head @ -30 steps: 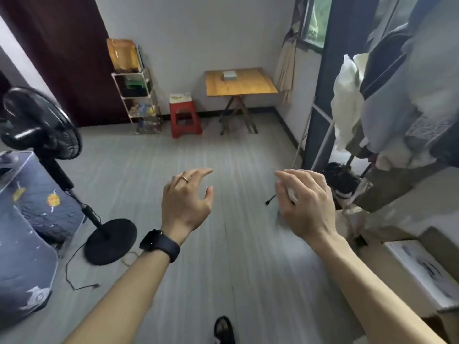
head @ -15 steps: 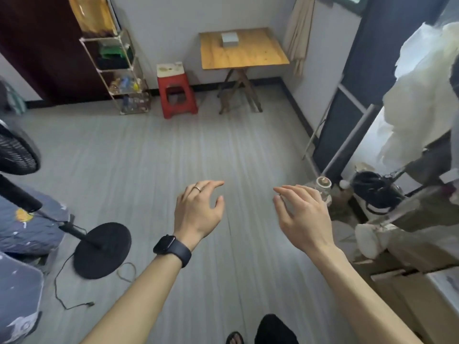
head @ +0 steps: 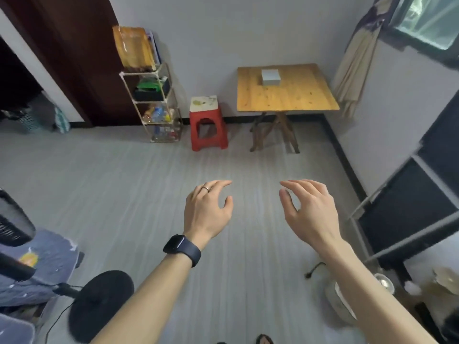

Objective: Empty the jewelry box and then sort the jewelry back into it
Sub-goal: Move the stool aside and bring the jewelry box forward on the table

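Observation:
A small pale grey jewelry box point(head: 270, 76) sits closed near the back edge of a wooden folding table point(head: 285, 98) against the far wall. Both my hands hang in the air over the grey floor, well short of the table. My left hand point(head: 207, 209), with a ring and a dark watch on its wrist, has loosely curved fingers and holds nothing. My right hand point(head: 309, 211) is likewise relaxed and empty. No jewelry is visible.
A red plastic stool point(head: 207, 126) stands left of the table, then a wire shelf rack point(head: 155, 100). A fan base point(head: 100, 304) and cable lie at my lower left. A bed frame point(head: 407, 219) and floor clutter line the right.
The view has swung back up and left; the table and box now sit larger and nearer. Both hands stay raised and empty, a little farther apart.

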The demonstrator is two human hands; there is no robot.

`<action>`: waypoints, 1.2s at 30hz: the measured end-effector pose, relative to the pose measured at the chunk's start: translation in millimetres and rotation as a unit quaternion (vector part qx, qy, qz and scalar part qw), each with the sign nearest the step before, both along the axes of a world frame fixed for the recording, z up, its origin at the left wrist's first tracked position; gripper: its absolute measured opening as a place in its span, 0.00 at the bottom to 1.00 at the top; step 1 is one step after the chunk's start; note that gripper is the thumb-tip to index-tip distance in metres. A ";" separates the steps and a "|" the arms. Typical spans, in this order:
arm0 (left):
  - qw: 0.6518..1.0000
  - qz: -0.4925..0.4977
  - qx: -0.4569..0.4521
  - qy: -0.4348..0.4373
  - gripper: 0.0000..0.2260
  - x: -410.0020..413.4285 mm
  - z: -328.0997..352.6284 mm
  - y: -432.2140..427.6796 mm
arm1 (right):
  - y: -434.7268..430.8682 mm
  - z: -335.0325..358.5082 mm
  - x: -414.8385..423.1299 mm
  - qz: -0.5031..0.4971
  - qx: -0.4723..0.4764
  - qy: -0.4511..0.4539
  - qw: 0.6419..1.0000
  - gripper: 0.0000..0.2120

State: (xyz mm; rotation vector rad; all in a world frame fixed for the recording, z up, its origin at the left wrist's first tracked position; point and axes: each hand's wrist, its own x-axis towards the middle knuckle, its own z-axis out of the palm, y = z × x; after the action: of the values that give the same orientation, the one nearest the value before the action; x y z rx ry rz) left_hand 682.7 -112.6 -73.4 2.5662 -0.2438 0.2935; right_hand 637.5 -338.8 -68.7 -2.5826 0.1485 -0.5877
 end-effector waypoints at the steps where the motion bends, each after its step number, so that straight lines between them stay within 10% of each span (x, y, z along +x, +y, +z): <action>1: 1.000 0.008 0.000 -0.004 0.16 23.4 2.8 1.3 | 0.4 5.6 27.6 0.008 -0.001 -0.004 1.000 0.12; 36: 0.999 0.010 0.046 -0.011 0.19 891.0 2.4 66.3 | 43.3 -2.0 877.1 0.016 0.047 0.018 0.999 0.14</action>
State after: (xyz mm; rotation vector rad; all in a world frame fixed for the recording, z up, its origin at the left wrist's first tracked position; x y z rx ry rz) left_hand 1573.7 -46.3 -71.1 2.6590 -0.2453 0.3253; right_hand 1514.7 -295.5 -70.7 -2.5001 0.1431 -0.5094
